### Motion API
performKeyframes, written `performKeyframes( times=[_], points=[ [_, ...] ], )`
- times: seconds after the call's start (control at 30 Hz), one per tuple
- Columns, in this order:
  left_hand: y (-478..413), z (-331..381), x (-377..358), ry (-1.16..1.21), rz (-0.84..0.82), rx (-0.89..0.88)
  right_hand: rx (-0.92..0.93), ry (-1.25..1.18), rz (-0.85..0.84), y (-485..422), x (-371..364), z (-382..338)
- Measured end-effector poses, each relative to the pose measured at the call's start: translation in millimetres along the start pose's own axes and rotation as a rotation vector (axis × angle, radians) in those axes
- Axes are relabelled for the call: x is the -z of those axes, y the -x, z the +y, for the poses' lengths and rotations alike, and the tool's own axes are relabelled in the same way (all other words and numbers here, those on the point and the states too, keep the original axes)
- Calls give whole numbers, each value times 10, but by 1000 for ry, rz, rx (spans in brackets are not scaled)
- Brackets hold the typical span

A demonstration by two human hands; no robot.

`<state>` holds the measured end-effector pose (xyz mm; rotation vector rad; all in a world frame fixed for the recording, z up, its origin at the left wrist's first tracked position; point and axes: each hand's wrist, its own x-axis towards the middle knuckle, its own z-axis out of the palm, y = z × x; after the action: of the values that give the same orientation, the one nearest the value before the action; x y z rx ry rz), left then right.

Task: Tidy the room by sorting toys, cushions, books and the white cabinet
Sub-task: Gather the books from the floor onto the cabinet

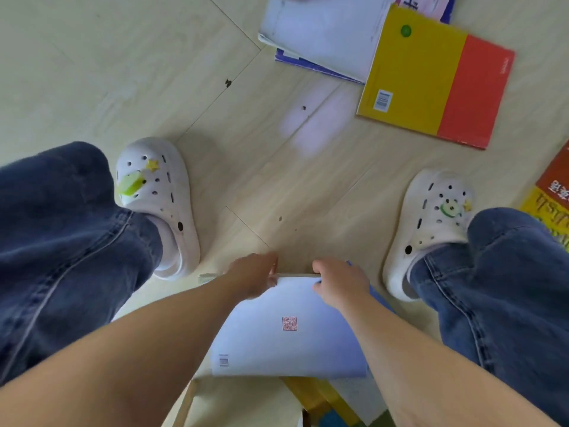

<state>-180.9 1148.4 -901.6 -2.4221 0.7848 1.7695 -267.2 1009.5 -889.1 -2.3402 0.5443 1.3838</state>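
Observation:
A white book [286, 340] with a small red stamp and a barcode lies between my feet on the pale wood floor. My left hand [254, 277] holds its far left corner and my right hand [337, 280] grips its far right edge, fingers curled over it. More books lie under it. A yellow and red book [437, 78] lies at the upper right, overlapping a white book [320, 32]. Another red and yellow book [551, 198] shows at the right edge.
My legs in blue jeans and white clogs [160, 198] [428, 226] stand on either side of the held book. A wooden edge [184, 405] and a blue thing show at the bottom. Bare floor [123, 72] spreads to the upper left.

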Motion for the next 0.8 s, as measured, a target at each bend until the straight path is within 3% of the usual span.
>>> performKeyframes(
  times=[0.1, 0.23, 0.37, 0.57, 0.7, 0.8],
  points=[
    [251, 21, 140, 85, 106, -37, 0, -88, 42, 212, 178, 0],
    [517, 149, 391, 144, 438, -35, 0, -250, 160, 449, 434, -23],
    [789, 299, 699, 214, 715, 98, 100, -247, 363, 761, 733, -100],
    [1391, 825, 1327, 1009, 765, 64, 178, -318, 773, 1329, 1344, -163],
    [1741, 1177, 1778, 1612, 541, -11, 270, -418, 915, 1616, 1690, -238],
    [1781, 1377, 2017, 1534, 573, -125, 306, -430, 945, 1660, 1892, -202]
  ],
)
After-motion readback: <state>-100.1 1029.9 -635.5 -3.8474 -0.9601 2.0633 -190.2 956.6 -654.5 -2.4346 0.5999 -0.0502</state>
